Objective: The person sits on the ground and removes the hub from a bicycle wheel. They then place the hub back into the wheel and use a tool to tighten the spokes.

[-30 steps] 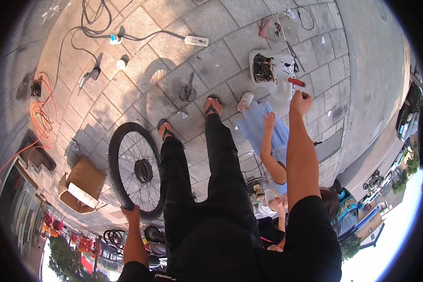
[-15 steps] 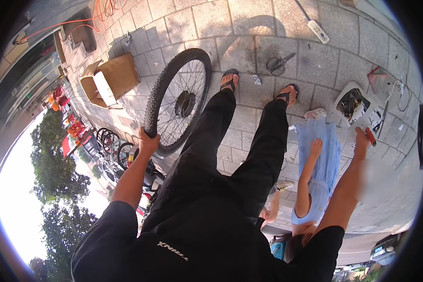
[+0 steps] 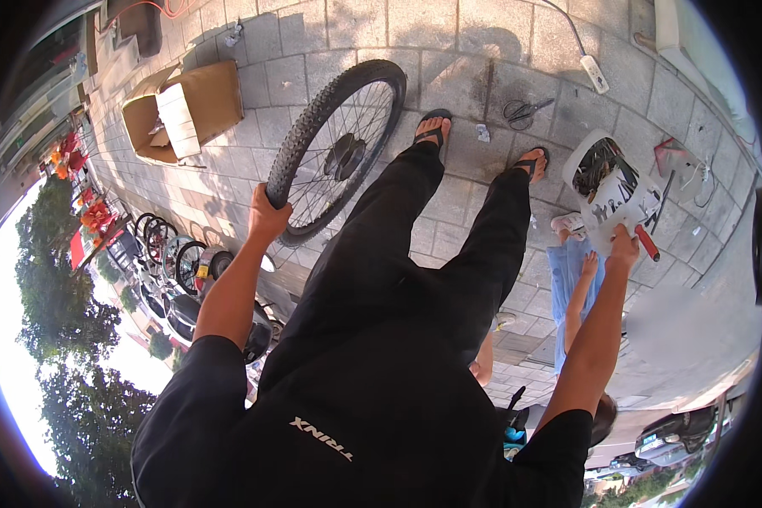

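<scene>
My left hand (image 3: 269, 213) is closed round the knobbly black tyre of a bicycle wheel (image 3: 300, 142). The wheel stands tilted on the paving, its spokes and dark hub toward my legs. At the right, my right hand (image 3: 623, 247) grips the near edge of a white plastic container (image 3: 581, 152) full of tools and small parts. Beside those fingers a red-handled tool (image 3: 648, 243) sticks out; whether the hand or the container holds it I cannot tell. Another person's hand (image 3: 590, 264) hangs close to my right forearm.
An opened cardboard box (image 3: 216, 106) sits at the left. Scissors (image 3: 525, 111) and a white power strip (image 3: 594, 74) lie on the paving ahead. A person in a light blue dress (image 3: 565, 279) stands at my right. Parked bicycles (image 3: 165, 245) are at the left.
The white container has moved left, toward my feet, along with my right hand. My left hand still holds the tyre. The view has shifted, and the person in blue is more hidden behind my right arm.
</scene>
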Available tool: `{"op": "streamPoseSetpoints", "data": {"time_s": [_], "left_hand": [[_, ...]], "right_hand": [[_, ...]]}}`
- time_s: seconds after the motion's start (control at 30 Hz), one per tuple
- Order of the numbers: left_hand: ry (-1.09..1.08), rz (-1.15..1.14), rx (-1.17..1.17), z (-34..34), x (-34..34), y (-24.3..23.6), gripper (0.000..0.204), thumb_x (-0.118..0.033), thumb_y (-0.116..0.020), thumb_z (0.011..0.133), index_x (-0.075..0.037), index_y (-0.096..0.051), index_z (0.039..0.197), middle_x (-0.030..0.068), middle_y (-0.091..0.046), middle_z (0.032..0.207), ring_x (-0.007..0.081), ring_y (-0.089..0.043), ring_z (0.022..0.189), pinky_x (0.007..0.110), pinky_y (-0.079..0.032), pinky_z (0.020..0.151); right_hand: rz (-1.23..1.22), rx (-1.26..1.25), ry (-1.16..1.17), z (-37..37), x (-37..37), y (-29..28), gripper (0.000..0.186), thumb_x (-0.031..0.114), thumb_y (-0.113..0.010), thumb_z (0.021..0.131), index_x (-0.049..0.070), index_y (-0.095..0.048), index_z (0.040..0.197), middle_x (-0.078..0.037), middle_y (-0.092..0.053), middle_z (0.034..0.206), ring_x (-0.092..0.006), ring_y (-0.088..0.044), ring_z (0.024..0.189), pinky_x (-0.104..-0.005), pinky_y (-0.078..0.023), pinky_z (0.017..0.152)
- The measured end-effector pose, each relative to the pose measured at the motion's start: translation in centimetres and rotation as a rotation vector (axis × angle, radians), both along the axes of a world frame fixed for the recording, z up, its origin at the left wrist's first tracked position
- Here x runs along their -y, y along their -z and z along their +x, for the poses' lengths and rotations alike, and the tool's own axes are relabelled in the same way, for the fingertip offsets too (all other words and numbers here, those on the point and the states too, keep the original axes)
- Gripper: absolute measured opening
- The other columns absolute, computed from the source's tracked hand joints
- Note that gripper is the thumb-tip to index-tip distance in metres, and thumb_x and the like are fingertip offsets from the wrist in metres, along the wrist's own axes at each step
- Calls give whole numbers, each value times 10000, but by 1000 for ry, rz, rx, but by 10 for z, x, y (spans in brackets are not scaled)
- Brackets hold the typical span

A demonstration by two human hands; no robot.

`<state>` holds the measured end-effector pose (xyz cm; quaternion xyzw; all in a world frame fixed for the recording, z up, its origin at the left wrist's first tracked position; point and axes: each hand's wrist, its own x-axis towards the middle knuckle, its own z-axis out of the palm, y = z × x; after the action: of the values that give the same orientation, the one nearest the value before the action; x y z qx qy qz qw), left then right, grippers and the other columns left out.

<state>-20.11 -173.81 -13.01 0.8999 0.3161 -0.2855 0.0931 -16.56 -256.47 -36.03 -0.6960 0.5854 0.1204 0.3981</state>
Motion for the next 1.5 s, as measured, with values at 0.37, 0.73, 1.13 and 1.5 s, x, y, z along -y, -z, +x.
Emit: {"op": "streamPoseSetpoints", "data": {"time_s": [0.37,0.73,1.13,1.5], "left_hand": [[95,-149,13,22,-143,13,847,-286,-803,793,42,-490,1508,285,-587,1477,467,-626,1334,498,-533,1105],[246,-187,102,8,-230,45,889,-332,-816,818,28,-429,1533,286,-541,1527,471,-621,1362,513,-525,1133],[670,-203,180,-46,-181,21,668,-355,-808,850,-3,-519,1338,200,-628,1409,413,-667,1303,532,-563,1061],[879,-109,173,-103,-321,15,832,-417,-808,811,15,-530,1465,223,-698,1374,419,-715,1228,487,-558,1054]], "right_hand": [[106,84,-152,-60,-263,-108,239,175,-786,834,73,-681,1023,-3,-670,846,-130,-575,698,-327,-482,674],[141,210,-49,-242,-514,-130,210,104,-772,810,90,-649,980,25,-607,776,-101,-522,668,-310,-442,639],[35,44,137,-467,-714,-121,270,122,-763,820,19,-707,1062,-14,-678,908,-135,-572,795,-318,-489,745],[99,47,255,-630,-830,-69,437,179,-790,818,65,-749,1238,-31,-731,904,-130,-654,774,-316,-524,757]]}}
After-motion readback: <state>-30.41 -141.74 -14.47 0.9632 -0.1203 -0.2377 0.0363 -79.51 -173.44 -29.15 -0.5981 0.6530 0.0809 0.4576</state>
